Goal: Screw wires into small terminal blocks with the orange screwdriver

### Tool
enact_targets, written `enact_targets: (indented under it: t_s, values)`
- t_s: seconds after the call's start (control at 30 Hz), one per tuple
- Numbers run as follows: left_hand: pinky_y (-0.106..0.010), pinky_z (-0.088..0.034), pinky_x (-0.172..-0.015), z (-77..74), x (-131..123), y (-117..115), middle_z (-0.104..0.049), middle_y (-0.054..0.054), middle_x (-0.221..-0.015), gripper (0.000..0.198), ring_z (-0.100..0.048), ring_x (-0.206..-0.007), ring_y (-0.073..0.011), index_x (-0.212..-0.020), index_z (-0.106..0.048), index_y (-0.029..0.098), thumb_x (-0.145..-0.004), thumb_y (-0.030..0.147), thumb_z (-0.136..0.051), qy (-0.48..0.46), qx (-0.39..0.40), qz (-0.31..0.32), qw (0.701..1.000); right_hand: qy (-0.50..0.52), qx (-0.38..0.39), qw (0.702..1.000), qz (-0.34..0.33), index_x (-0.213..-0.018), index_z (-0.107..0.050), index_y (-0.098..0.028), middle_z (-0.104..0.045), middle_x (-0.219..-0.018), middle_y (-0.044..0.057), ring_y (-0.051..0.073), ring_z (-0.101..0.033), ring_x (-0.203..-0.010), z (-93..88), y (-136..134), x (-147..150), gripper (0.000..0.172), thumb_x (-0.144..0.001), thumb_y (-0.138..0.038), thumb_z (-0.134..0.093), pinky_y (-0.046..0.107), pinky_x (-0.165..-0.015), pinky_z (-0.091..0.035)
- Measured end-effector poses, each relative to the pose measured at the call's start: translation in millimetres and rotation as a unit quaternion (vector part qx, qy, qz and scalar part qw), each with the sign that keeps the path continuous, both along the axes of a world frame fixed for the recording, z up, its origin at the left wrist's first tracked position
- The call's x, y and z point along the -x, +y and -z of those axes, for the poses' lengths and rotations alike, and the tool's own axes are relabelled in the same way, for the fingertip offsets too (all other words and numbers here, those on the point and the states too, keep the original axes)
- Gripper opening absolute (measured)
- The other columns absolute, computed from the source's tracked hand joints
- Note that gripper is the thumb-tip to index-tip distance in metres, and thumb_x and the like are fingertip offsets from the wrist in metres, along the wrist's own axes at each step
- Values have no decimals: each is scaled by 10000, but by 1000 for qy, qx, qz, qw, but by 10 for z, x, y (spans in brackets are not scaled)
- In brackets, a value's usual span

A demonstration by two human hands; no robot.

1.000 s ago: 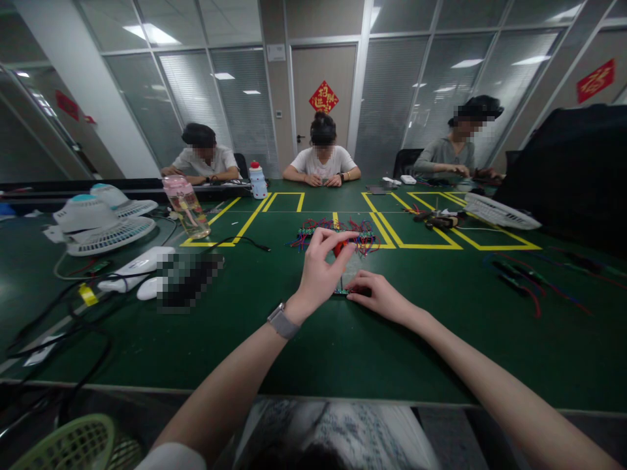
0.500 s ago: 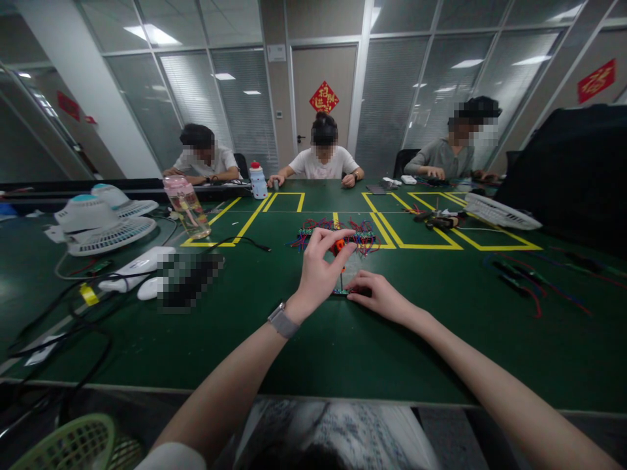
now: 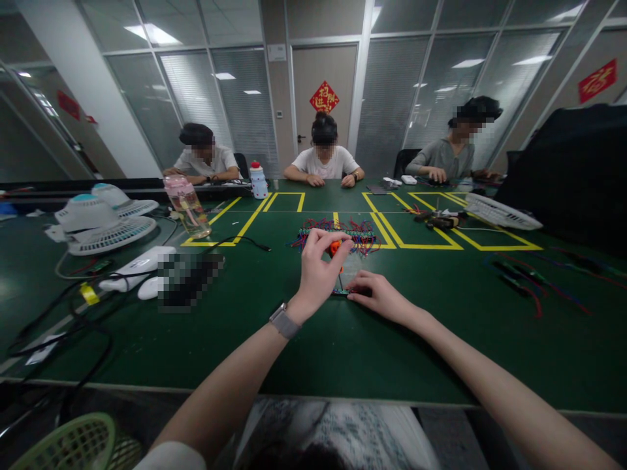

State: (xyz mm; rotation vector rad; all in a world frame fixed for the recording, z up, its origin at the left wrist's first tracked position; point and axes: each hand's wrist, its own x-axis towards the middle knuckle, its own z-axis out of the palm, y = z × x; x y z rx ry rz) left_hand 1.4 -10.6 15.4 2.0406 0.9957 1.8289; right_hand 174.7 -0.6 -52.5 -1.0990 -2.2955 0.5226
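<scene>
My left hand (image 3: 315, 271) is closed around the orange handle of a screwdriver (image 3: 336, 248), with thumb and fingertips near its top. The thin shaft points down and meets a small green circuit board (image 3: 339, 293) on the table. Pressed against that board's right end, the fingers of my right hand (image 3: 375, 292) grip it and cover part of it. Whether a screw is under the tip is too small to tell. Just beyond my left hand lies a row of green boards (image 3: 362, 236) with red and blue wires.
On the left are white fans (image 3: 110, 235), a pink-lidded bottle (image 3: 189, 205), black cables and a white mouse (image 3: 151, 288). Wired boards (image 3: 514, 277) and a white keyboard (image 3: 502, 212) lie to the right. Yellow tape marks the green table (image 3: 313, 352). Three people sit opposite.
My left fingers have shifted slightly left and turned on the screwdriver handle. My right hand keeps its place on the board. The person opposite has drawn one hand inward.
</scene>
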Motion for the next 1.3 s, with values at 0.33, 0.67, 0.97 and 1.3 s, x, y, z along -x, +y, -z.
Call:
enact_targets:
  t_s: [0.33,0.67,0.97,1.3]
  values:
    - [-294,-505,-808,51,15,76,-684,-44,-1019,236,-642,-860,-141,-1096,-636,230,-896,278,-521,-18,45,101,994,-1,2,1000,3,-912,-703,-170,-595,-844,47,161,-593,-741,-23,-12,6,132,-819,-224,-626,282,-700,-472]
    - [-370,-395,-1036,3,70,92,-569,-60,-1297,353,-522,-1197,-176,-1271,-522,230,-940,209,-402,49,41,110,992,3,-3,1000,1,-904,-699,-171,-592,-842,46,162,-590,-747,1,-4,0,126,-824,-233,-624,284,-712,-472]
    - [-281,-501,-773,-47,53,33,-637,-41,-927,188,-594,-838,-141,-1005,-673,210,-824,226,-625,66,13,73,995,1,-1,1000,1,-909,-703,-173,-596,-843,47,159,-590,-735,-6,-5,5,134,-822,-239,-627,287,-706,-478]
    - [-336,-495,-896,-27,21,19,-660,-61,-1115,263,-621,-993,-166,-1133,-619,221,-892,221,-515,39,42,145,988,3,-2,1000,2,-902,-698,-174,-593,-834,41,157,-593,-732,-35,-23,17,118,-816,-222,-633,284,-706,-482]
